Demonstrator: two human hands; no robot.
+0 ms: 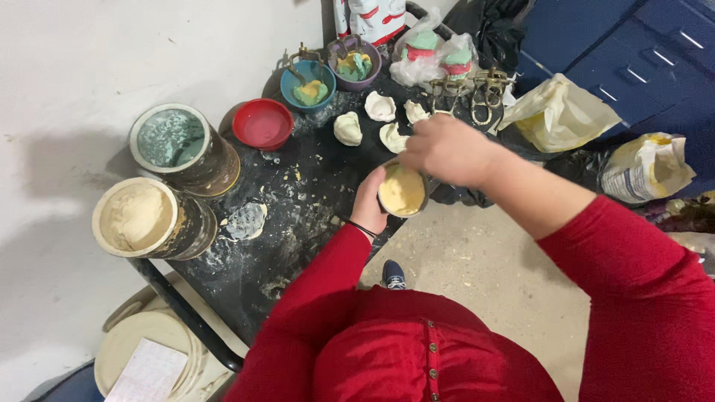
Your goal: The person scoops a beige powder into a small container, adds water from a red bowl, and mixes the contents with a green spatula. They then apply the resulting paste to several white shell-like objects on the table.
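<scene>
My left hand (367, 207) grips a small round mould (402, 190) filled with pale yellow paste, held over the edge of a black, powder-dusted table (294, 223). My right hand (447, 151) hovers just above the mould with its fingers curled down; what the fingertips hold is hidden. Several white cast shapes (348, 128) lie on the table just beyond my hands. Both sleeves are red.
Two big tins stand at the left, one with green paste (173, 139) and one with cream paste (138, 217). A red bowl (263, 124), a blue bowl (308, 83) and a purple bowl (354, 65) sit behind. Metal clamps (468, 93), plastic bags (558, 113) and blue drawers (633, 52) lie right.
</scene>
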